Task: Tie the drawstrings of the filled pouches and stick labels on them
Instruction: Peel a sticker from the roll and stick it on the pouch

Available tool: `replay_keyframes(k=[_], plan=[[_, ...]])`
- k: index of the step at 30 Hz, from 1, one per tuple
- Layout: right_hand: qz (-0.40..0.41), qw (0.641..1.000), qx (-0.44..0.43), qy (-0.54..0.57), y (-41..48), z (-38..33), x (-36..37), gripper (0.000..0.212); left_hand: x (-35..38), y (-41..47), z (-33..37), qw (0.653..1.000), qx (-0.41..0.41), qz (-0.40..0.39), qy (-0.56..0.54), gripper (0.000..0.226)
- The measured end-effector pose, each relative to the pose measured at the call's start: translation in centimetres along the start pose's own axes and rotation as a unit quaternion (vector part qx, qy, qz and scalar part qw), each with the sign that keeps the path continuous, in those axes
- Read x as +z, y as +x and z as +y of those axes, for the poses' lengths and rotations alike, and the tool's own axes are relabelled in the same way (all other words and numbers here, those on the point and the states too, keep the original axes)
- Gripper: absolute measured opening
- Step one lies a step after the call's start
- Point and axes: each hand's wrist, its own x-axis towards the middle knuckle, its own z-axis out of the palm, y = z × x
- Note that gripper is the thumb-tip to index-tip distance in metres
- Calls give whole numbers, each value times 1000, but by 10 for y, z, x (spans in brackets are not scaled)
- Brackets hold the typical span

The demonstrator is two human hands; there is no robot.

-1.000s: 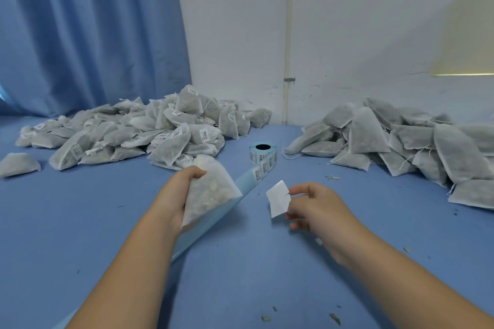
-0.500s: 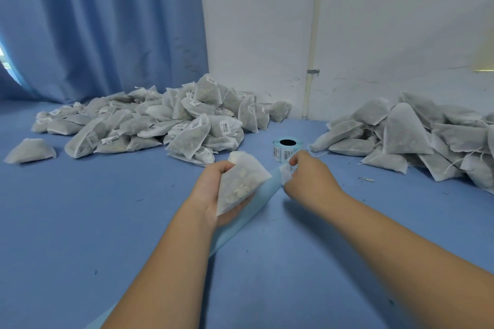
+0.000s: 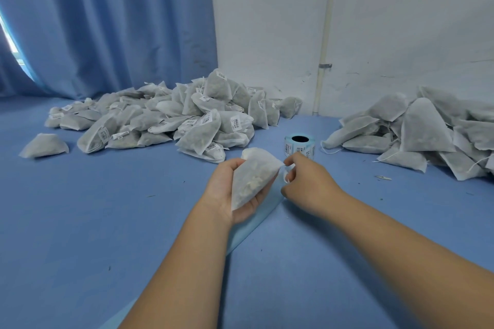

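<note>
Left hand (image 3: 227,189) grasps filled pouch (image 3: 251,176) above worktop (image 3: 107,222); right hand (image 3: 307,181) pinches white label (image 3: 285,174) at pouch's right corner; label roll (image 3: 299,145) stands behind.

Both bare forearms were extended forward from the lower edge, converging toward the middle; the left hand (image 3: 230,189) was turned palm-up, its fingers and thumb curled round a pouch (image 3: 254,176); the right hand (image 3: 307,181) was held just beside it, back upward, its fingers (image 3: 293,161) bent and pinched on a small white piece (image 3: 285,174) at the pouch's corner.
</note>
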Motion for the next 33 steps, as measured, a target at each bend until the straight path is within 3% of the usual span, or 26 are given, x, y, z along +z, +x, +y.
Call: replay_keyframes(k=[16,33], plan=[[2,1000,-3,9,14,0,-9,40,-1,5,-3,1000,3,-12,5,27],[-114,993,-17,-13,4,-7,-40,50,-2,5,-4,999,14,21,24,23]])
